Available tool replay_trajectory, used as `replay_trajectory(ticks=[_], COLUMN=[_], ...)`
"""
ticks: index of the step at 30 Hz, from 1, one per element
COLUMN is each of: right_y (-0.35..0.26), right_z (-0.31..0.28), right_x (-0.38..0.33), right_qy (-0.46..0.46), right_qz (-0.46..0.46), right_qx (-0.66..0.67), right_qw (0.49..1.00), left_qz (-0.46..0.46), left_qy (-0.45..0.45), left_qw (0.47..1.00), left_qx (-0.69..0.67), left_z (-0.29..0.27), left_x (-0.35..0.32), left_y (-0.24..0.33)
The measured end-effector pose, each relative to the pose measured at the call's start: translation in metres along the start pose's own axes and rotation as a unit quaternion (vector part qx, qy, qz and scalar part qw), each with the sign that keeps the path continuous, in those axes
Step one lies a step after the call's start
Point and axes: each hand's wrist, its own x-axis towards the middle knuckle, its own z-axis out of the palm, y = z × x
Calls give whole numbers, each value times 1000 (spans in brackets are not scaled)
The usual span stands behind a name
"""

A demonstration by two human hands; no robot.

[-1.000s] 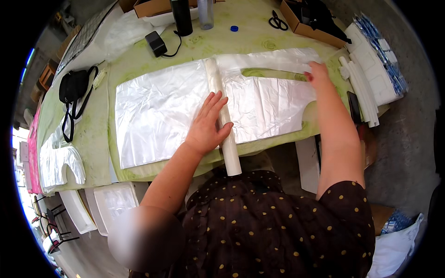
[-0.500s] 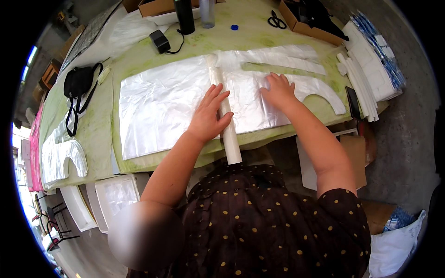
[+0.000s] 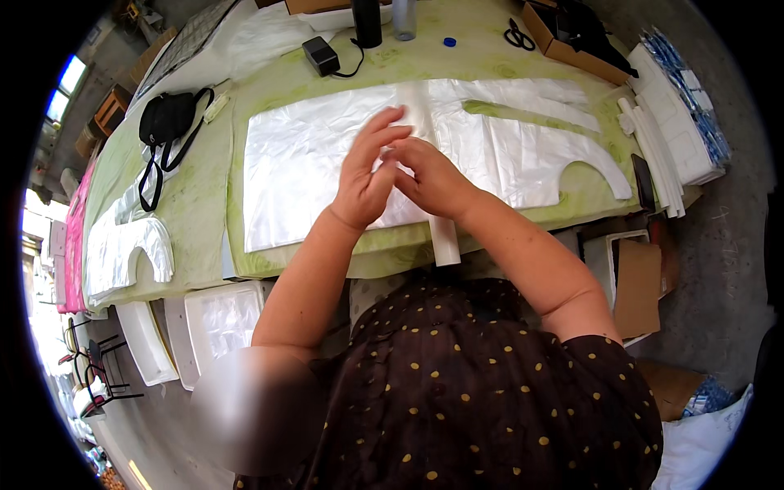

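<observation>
A stack of thin, shiny white plastic pieces (image 3: pixel 310 163) with cut-out strap shapes lies flat on the table. Across its middle lies a pale tube (image 3: pixel 443 243), its near end jutting past the table edge. My hands meet above the plastic, just left of the tube. My left hand (image 3: pixel 363 175) is raised with its fingers stretched out and slightly apart. My right hand (image 3: pixel 433 175) reaches in against it, fingers bent in near the left thumb. Its fingertips are partly hidden, and whether something small is between them cannot be made out.
On the left are a black pouch (image 3: pixel 167 120) with a strap and another white plastic piece (image 3: pixel 126 253). A black adapter (image 3: pixel 321 56), a dark bottle (image 3: pixel 367 24), a blue cap (image 3: pixel 449 42) and scissors (image 3: pixel 518 35) sit at the back. Pale rolls (image 3: pixel 657 163) lie at the right edge.
Both hands have lifted off the tube and the plastic and come together. My right hand has moved left to meet the left one. The whole view has shifted slightly.
</observation>
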Motion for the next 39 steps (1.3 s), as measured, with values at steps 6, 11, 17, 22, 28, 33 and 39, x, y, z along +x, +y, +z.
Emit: replay_trajectory(ticks=[6,11,17,22,28,33,39], right_y=[0,-3,-29,-52,-58,-45,-37], right_z=[-17,-18,2,18,-2,-38,-32], right_x=[-39,-74,-50,-35,-71,-123,-143], right_qy=[89,59,-62,-160,-82,14,2], right_qz=[-36,69,-13,-61,-119,6,45], right_qx=[-104,-5,64,162,162,145,163], right_qw=[990,996,996,972,976,989,986], left_qz=[-263,-317,-183,-68,-73,-108,-166], left_qy=[-94,-22,83,-167,-178,125,-2], left_qw=[960,948,974,980,914,884,888], left_qx=[-33,-22,109,89,357,438,429], left_z=[5,8,1,-17,-77,-134,-105], left_x=[-19,-20,-9,-5,-35,-56,-63], left_y=[-43,-56,-35,-8,9,32,44])
